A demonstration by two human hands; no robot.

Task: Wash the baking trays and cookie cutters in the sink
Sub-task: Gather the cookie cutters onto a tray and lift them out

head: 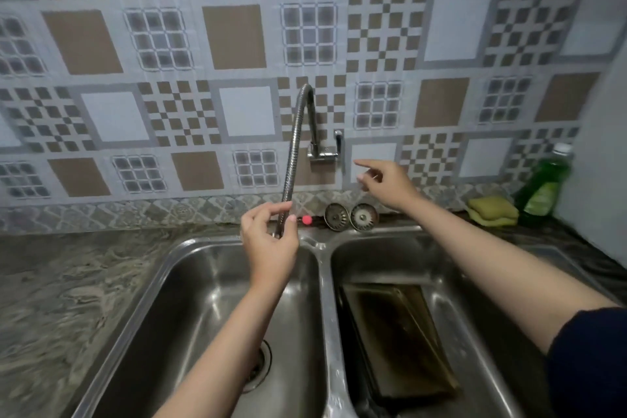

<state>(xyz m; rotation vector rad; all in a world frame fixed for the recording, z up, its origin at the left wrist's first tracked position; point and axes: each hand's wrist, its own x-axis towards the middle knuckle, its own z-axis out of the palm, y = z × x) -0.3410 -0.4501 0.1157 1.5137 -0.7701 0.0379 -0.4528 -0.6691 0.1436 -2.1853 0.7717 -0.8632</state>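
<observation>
Head view looks down on a steel double sink (pixel 324 299), and everything below is placed against it. Inside its right basin lies a tray (pixel 398 341), a dark, glossy rectangular pan with a raised rim and brownish staining across its floor; it sits tilted, its far end up near the basin's back wall and its near end lower (whether it touches the drain I cannot tell). No cutters can be made out.

Above the left basin's back edge the left hand (pixel 269 241) pinches the lower end of the hose (pixel 293 153), thumb and fingers curled round the ribbed metal just above its tip. That hose rises from the sink, arches, and drops to a wall tap (pixel 322 153) behind the divider. The right hand (pixel 386 185) hovers above the right basin's back rim, just right of the tap's lever (pixel 338 142), holding nothing: index finger stretched out toward the lever without touching it, the other fingers loosely bent.

On the ledge behind the divider stand two strainers (pixel 351 216) propped on edge against the wall, with a small pink knob (pixel 307 220) just to their left. Farther right of the sink, on the counter (pixel 68 282), rest yellow sponges (pixel 493 211) and a green soap bottle (pixel 544 185) with a white cap.
</observation>
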